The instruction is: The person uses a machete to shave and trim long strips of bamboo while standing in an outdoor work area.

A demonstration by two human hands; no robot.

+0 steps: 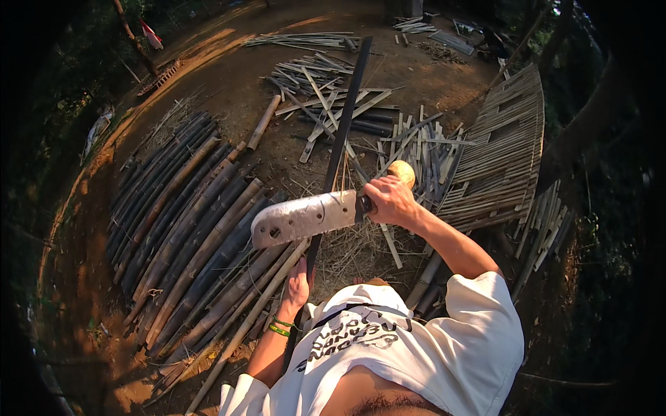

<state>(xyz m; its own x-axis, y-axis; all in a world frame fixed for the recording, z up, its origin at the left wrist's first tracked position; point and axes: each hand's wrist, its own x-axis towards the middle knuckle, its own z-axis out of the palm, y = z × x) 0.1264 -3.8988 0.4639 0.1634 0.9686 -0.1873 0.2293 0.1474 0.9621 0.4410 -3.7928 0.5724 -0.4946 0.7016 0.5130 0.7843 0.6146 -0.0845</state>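
A long dark strip (347, 118) slants up and away between the person's hands, the left hand (297, 286) curled round its lower part and the right hand (392, 201) further up, off to its right. The right hand is wrapped around the handle of a big knife (305, 216), whose broad blade reaches leftward across the strip, though whether it touches cannot be told. Beyond them, dark poles (187, 229) lie to the left, with split sticks (430, 152) scattered ahead and to the right.
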